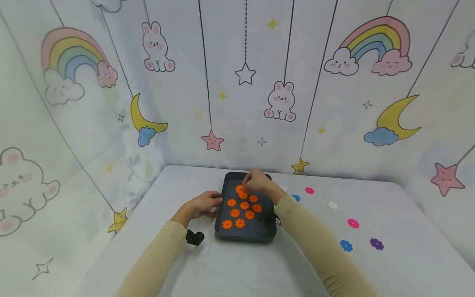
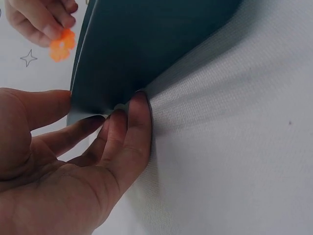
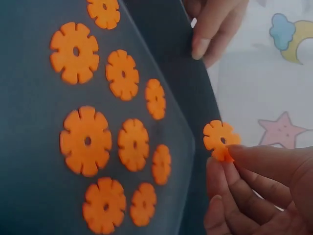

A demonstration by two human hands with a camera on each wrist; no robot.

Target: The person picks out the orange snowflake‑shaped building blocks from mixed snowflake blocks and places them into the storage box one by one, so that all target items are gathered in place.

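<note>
A dark grey rectangular tray [image 1: 246,236] stands on the white table. Several flat orange interlocking discs [image 3: 85,141], with notched rims and a centre hole, lie spread inside it. My right hand [image 1: 257,181] is over the tray's far end. Between its thumb and fingers it pinches another orange disc [image 3: 215,134], raised above the tray floor. My left hand [image 1: 203,203] holds the tray's left side. In the left wrist view, its thumb touches the rim and the curled fingers [image 2: 139,117] rest low against the outer wall.
Right of the tray, loose discs lie scattered: pink [image 1: 353,223], blue [image 1: 346,246], purple [image 1: 376,243] and white [image 1: 332,205]. A cloth with printed rabbits, moons and rainbows [image 1: 237,103] hangs behind the table. A black device [image 1: 194,237] sits at the left wrist.
</note>
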